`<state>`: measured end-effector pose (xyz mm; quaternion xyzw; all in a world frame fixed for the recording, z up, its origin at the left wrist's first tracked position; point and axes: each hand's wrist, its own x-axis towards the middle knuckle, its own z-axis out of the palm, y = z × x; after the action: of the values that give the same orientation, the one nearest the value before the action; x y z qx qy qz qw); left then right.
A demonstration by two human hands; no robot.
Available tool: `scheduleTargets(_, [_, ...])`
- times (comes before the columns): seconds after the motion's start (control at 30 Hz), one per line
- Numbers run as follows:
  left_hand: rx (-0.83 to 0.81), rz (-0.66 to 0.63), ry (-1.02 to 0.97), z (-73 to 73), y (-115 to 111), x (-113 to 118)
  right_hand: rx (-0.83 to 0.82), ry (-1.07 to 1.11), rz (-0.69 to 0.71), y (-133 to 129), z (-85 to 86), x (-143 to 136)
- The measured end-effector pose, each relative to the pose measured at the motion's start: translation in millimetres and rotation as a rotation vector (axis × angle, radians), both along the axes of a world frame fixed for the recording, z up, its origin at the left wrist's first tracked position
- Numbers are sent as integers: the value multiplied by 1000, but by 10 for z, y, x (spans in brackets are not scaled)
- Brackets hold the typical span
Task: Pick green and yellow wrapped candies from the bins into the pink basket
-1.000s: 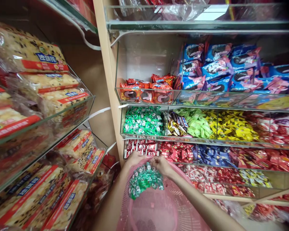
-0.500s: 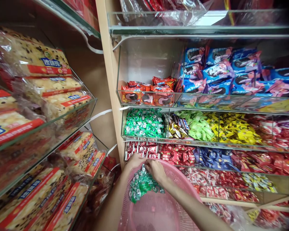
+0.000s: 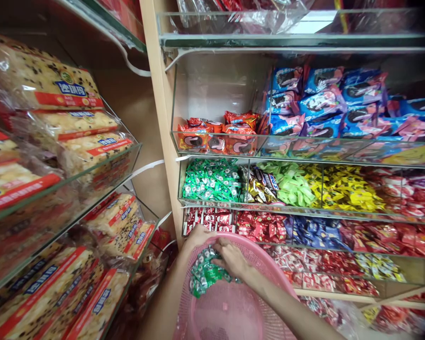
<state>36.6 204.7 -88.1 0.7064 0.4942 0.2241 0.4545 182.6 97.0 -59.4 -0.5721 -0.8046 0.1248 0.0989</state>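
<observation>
A pink mesh plastic basket (image 3: 269, 262) is in front of me, below the shelves. My left hand (image 3: 198, 236) is closed on its far left rim. Inside, a pile of green-wrapped candies (image 3: 202, 274) lies against the far left wall. My right hand (image 3: 233, 259) reaches into the basket, with its curled fingers and thumb around some of these candies. How many it grips is hidden. Beyond the basket, more green candies (image 3: 212, 182) fill a clear shelf compartment.
Dark red packets (image 3: 209, 219) sit just behind the basket rim. Blue packs (image 3: 322, 104), yellow candies (image 3: 347, 191) and glass-fronted shelves stretch to the right. Packaged pastries (image 3: 63, 89) fill the left shelves. A wooden upright (image 3: 161, 123) separates both sides.
My right hand has shifted slightly right and lower in the basket, and its thumb now stands further from the fingers. The left hand stays on the rim.
</observation>
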Motion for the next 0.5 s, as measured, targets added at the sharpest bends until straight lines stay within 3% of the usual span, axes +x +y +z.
scheduleTargets(0.33, [-33, 22, 8, 71, -53, 3, 17, 41, 8, 39, -22, 15])
scheduleTargets(0.4, [-36, 33, 11, 67, -57, 4, 18, 45, 0, 27, 62, 15])
scheduleTargets(0.5, [-22, 45, -17, 39, -38, 9, 25, 41, 17, -2, 346, 13])
